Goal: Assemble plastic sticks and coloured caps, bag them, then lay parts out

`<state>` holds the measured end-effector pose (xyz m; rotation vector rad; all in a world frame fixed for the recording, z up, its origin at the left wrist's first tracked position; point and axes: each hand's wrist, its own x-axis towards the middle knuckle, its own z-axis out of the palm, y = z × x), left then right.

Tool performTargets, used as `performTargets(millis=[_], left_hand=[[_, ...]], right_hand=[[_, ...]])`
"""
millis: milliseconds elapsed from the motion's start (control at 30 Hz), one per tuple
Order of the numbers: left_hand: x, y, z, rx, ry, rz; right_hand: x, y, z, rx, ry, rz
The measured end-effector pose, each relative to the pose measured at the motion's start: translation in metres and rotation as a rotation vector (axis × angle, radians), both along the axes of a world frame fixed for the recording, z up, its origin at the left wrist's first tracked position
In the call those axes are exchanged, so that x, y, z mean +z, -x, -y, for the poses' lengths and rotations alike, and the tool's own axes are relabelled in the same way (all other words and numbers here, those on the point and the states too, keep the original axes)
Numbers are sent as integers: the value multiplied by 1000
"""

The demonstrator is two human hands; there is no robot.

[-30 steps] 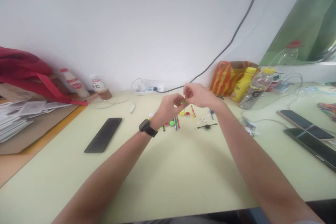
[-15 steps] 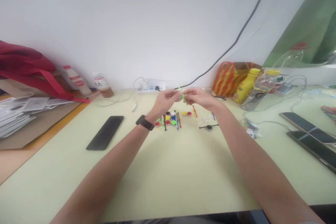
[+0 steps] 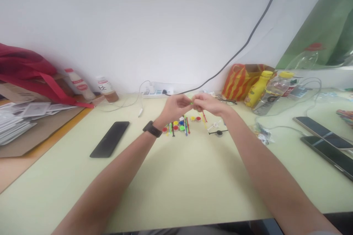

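My left hand [image 3: 177, 106] and my right hand [image 3: 206, 103] meet above the back of the table, fingertips pinched together on a small green piece [image 3: 192, 103], mostly hidden by the fingers. Below them lies a cluster of small round pieces and thin sticks in several colours, among them a blue disc [image 3: 181, 123] and a green disc [image 3: 182, 128]. To its right are a yellow disc [image 3: 192, 118], a red disc [image 3: 198, 119] and a red stick [image 3: 204, 116]. Near my right wrist lie a white piece [image 3: 215, 125] and a black disc [image 3: 219, 133] on a black stick.
A black phone [image 3: 109, 139] lies left; two more phones [image 3: 324, 132] lie right. Bottles [image 3: 257, 90] and a striped bag [image 3: 234, 82] stand back right. A power strip [image 3: 157, 92] sits by the wall. Papers [image 3: 20, 119] and a red bag [image 3: 24, 66] are far left.
My fingers have closed further round the green piece, so less of it shows. My right hand's fingers are more curled. The pieces on the table look unmoved.
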<state>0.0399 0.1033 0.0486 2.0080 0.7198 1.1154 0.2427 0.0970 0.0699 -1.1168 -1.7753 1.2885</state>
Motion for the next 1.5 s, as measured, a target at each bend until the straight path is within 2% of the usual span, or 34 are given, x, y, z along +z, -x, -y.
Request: performTargets(millis=[200,267,367,433,533,667,767,867,1133,1300,1400,1500], left_hand=[[-5,-7,7,13,-55,-22],[-5,-7,7,31,-91,-56],[-5,-5,7,75,-109,-116],[-8,-5,7,46,-117,-178],[-16,-8,10,-39,-166,-313],[-27,-10,13,-142,-107,-492],[-29,-7,10,-190,-46,-571],[-27,-3,5,-204,-99,-567],[-31,-5,4,-192,-141,-558],[-36,-8,4,-183,-133,-524],[-35,-7,2,-175,-121,-595],[-33,-4,1,-158,-183,-632]], right_hand=[[-3,0,1,56,-2,87],[-6,-2,-3,-11,-28,104],[-12,-10,-11,-203,-104,154],[-16,-20,-17,-264,-123,330],[-26,-38,-25,-272,-80,722],[-44,-49,-33,-243,19,869],[-53,-46,-37,-235,33,913],[-55,-39,-39,-239,-21,939],[-42,-29,-29,-47,-160,877],[-36,-25,-25,79,-161,834],[-35,-24,-24,109,-155,818],[-36,-25,-25,93,-165,822]])
